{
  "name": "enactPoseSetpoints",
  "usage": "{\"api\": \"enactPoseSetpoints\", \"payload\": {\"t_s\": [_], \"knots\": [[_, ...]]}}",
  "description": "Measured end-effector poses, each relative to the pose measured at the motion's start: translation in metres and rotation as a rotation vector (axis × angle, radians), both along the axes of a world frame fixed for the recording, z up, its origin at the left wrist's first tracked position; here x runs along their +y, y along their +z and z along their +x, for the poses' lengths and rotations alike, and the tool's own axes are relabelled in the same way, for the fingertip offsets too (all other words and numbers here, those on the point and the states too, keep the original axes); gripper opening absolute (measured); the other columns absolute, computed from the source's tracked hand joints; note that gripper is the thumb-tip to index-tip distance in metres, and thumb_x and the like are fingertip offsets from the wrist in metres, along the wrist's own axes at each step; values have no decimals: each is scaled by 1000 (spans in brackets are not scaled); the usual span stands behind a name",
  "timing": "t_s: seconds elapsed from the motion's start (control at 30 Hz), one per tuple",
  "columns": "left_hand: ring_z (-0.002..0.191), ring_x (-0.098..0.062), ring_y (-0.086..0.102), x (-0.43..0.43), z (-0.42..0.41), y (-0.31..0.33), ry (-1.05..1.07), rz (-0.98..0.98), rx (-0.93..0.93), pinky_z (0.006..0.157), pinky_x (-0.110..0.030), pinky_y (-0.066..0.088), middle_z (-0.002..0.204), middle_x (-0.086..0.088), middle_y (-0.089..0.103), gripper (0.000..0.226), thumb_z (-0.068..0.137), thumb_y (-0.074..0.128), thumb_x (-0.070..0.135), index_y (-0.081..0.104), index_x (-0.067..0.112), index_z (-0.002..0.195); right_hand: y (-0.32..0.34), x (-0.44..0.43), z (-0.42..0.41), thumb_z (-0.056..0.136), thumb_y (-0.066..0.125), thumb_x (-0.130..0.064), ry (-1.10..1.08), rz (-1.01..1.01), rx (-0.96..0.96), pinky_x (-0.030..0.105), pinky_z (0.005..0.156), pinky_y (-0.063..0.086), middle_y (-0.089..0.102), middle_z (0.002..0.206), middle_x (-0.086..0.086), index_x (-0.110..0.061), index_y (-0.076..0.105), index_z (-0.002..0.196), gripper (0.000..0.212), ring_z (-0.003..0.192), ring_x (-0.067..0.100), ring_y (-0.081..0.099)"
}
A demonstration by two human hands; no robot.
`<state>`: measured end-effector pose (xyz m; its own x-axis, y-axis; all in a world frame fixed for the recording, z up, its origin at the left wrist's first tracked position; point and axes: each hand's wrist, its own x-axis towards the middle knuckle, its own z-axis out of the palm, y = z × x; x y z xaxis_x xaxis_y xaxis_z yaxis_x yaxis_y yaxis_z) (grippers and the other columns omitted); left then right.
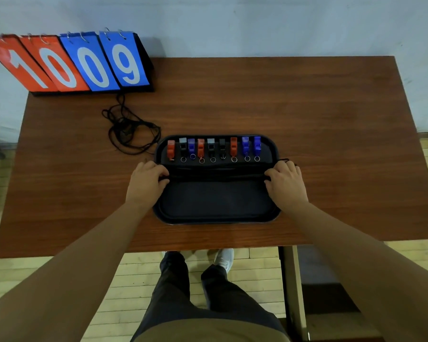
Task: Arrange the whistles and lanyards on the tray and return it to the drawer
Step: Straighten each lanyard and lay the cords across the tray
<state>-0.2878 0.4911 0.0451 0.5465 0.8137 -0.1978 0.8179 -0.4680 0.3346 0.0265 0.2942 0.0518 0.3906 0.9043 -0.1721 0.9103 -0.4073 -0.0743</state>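
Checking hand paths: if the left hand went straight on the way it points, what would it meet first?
Probably the whistles near the row's left end, on the tray: the left hand, gripping the black lanyard, points forward and right. Depth is unclear.

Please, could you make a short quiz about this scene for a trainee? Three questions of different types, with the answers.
1. How many whistles stand in the row on the tray?
2. True or false: the loose lanyard pile lies inside the tray.
3. The left hand and right hand both grip: A) a stretched lanyard, B) one whistle each, C) nothing?
Key: 1) nine; 2) false, it lies on the table beside the tray; 3) A.
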Motion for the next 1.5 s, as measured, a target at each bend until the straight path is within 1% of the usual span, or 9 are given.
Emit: {"api": "enactPoseSetpoints", "payload": {"t_s": [0.27,0.47,0.6,0.77,0.93,1.1,1.2,1.33,1.5], "knots": [[103,-21,51,32,-12,35,66,-15,-78,88,-33,45,99,1,60,15,91,64,24,68,17,104,47,67,-21,94,56,-23,-13,124,123,42,91,43,60,102,4,-11,72,98,20,101,26,57],[102,-18,51,89,-15,57,85,21,-127,87,-33,49,100,4,56,15,92,62,22,68,17,106,71,155,-63,94,53,-26,3,174,291,37,95,39,56,107,1,-14,69,105,22,105,22,54],[106,-19,52,126,-14,54,81,-17,-136,91,-37,51,108,2,53,19,93,63,23,66,18,111,71,205,-95,96,53,-28,-2,139,388,38,99,39,55,113,2,-14,66,113,26,105,20,53],[115,-22,50,165,-6,36,17,0,-123,97,-36,48,114,-2,54,22,92,64,19,68,17,114,50,255,-123,95,57,-27,0,59,456,42,95,44,56,114,5,-12,64,117,28,106,25,56],[121,-23,47,187,2,10,-18,-69,-41,103,-41,45,121,-1,53,32,91,66,26,66,21,123,25,290,-142,91,64,-27,1,-27,475,46,93,50,54,110,7,-10,64,107,23,105,27,54],[117,-25,47,197,0,-10,-57,-79,-5,99,-39,46,116,-4,56,30,90,69,25,67,19,119,5,302,-155,90,67,-33,9,-125,427,46,95,46,49,120,12,-10,60,109,31,114,32,46],[114,-25,49,200,-3,-14,-50,-80,-57,98,-41,45,111,-3,59,22,91,68,27,72,17,111,-1,303,-159,94,62,-25,18,-113,397,45,96,46,49,121,14,-8,62,109,23,116,33,46],[110,-23,50,203,-6,-8,-16,-108,-133,96,-40,45,104,2,61,18,94,64,31,73,20,105,1,305,-155,96,60,-21,-63,-9,483,42,90,50,56,109,10,-9,67,100,15,103,28,56],[93,-13,57,200,-2,21,26,-103,-267,80,-27,45,92,6,65,14,97,59,28,71,21,101,24,303,-147,99,57,-22,-147,74,654,35,79,56,68,95,0,-15,70,101,15,86,15,64]]}}
